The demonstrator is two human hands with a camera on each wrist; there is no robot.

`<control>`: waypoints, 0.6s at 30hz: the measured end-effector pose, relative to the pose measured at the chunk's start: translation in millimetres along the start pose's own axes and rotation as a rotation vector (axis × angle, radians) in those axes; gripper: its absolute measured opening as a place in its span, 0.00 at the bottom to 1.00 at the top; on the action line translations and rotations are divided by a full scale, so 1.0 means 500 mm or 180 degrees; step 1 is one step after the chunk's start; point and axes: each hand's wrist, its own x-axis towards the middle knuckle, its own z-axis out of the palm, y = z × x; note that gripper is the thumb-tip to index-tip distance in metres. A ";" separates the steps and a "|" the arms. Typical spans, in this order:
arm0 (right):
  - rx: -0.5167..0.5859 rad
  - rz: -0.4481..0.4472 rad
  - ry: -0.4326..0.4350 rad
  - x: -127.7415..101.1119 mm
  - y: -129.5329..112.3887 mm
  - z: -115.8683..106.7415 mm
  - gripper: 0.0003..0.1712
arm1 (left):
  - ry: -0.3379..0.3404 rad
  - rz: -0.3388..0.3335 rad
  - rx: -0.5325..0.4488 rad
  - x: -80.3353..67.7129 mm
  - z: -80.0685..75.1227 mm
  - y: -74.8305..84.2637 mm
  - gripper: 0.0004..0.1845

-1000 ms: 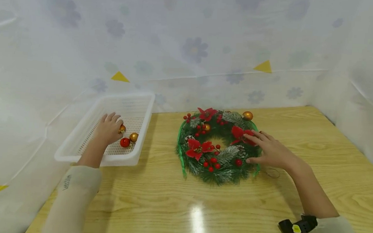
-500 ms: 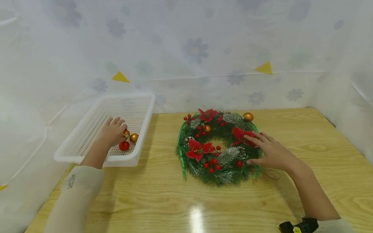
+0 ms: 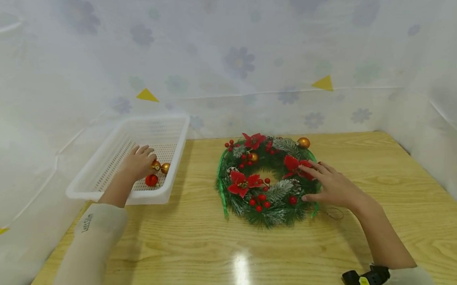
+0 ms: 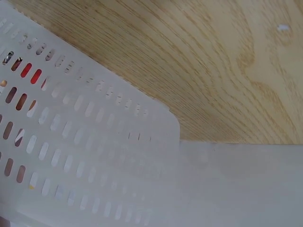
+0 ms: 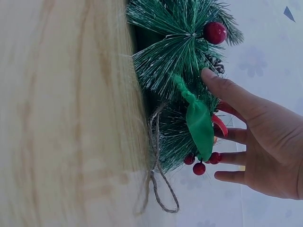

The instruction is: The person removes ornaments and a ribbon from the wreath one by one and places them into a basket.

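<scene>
Head view: left hand (image 3: pixel 137 165) pinches a gold ball (image 3: pixel 156 165) in the basket (image 3: pixel 94 187), while right hand (image 3: pixel 334 187) lies flat on the wreath (image 3: pixel 267 181).

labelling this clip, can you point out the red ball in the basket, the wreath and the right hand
red ball (image 3: pixel 151 180), head view, middle of the ball
wreath (image 3: pixel 277 191), head view, frosted sprig on its near side
right hand (image 3: pixel 334 188), head view, back of the hand
</scene>
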 end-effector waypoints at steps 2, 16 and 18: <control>-0.0022 0.0012 -0.0005 0.001 0.001 -0.003 0.51 | 0.0060 0.0020 -0.0001 0.002 0.000 -0.003 0.24; -0.0037 -0.0057 0.0072 -0.004 0.000 0.004 0.50 | 0.0213 0.0088 -0.0277 -0.005 0.003 -0.004 0.21; -0.0026 -0.0058 0.0065 -0.004 -0.002 0.003 0.50 | 0.0186 0.0123 -0.0316 -0.002 -0.002 -0.004 0.22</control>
